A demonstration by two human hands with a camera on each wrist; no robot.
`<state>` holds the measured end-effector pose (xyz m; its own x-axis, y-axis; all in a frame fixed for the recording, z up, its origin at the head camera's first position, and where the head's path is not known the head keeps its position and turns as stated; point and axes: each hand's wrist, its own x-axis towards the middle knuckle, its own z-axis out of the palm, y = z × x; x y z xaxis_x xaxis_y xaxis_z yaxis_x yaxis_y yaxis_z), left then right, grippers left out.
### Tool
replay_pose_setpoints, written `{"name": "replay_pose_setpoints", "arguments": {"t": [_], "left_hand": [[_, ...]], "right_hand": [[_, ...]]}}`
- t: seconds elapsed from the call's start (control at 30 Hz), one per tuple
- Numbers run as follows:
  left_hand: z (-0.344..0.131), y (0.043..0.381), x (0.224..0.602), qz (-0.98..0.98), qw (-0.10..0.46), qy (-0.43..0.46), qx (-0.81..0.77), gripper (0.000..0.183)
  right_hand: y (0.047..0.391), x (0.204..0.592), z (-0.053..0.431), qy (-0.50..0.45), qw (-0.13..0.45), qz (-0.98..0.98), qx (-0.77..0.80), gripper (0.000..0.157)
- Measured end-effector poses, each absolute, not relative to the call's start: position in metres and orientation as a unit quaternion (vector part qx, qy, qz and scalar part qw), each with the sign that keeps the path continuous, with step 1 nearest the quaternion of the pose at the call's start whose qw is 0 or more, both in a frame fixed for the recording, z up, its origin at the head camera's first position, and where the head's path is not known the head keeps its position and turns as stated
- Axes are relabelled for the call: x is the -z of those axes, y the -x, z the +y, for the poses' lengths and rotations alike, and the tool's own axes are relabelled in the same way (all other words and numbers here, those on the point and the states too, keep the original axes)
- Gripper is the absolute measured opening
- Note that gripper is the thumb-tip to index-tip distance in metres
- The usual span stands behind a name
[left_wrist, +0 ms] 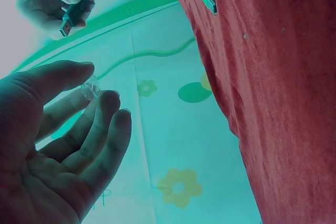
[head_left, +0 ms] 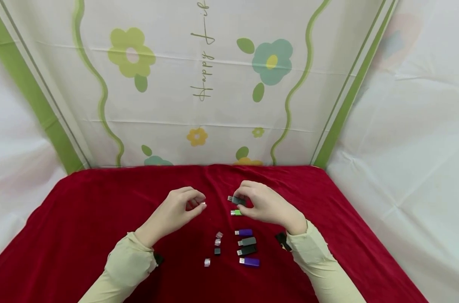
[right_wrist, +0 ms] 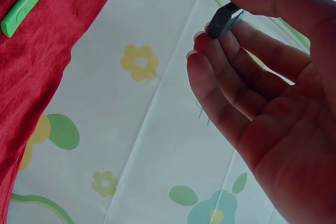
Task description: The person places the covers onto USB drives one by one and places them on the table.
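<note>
My left hand (head_left: pixel 179 208) pinches a small clear cap (left_wrist: pixel 91 88) between thumb and fingertips, raised above the red cloth. Across from it, my right hand (head_left: pixel 265 204) holds a dark grey USB stick (head_left: pixel 237 200) by its body, its bare metal plug pointing left toward the left hand. The two hands are apart. In the right wrist view, thumb and fingertips grip the dark stick (right_wrist: pixel 224 20). A green USB stick (head_left: pixel 236 212) lies on the cloth just below the right hand, its plug also facing left.
Nearer me, two purple, one grey and one black USB stick (head_left: pixel 246 251) lie in a column on the red cloth (head_left: pixel 138 189). Left of them are several loose caps, clear ones (head_left: pixel 207 262) and a dark one (head_left: pixel 217 251). A flowered white curtain (head_left: pixel 222 84) hangs behind.
</note>
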<state>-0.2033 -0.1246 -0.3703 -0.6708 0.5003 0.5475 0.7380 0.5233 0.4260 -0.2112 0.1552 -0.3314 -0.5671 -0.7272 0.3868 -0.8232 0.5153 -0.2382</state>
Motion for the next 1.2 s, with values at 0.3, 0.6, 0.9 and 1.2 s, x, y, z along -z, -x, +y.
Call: {"name": "replay_pose_setpoints", "arguments": {"t": [0.3,0.6,0.9,1.2], "left_hand": [[-0.1214,0.2005,0.3682,-0.861,0.162,0.352,0.328,0.015],[-0.1202,0.1983,0.3695,-0.857,0.164,0.362,0.328,0.015],[-0.1182,0.1982,0.3694,-0.853,0.168,0.374,0.322,0.017],[-0.1141,0.1938,0.3641,-0.842,0.176,0.394,0.323,0.020]], "right_hand": [[0.2112,0.3308,0.1550,-0.458,0.123,-0.858,-0.196,0.013],[0.2094,0.3310,0.1523,-0.455,0.109,-0.863,-0.191,0.014],[0.2096,0.3305,0.1522,-0.454,0.122,-0.863,-0.184,0.015],[0.2099,0.3344,0.1484,-0.461,0.123,-0.860,-0.182,0.017]]}}
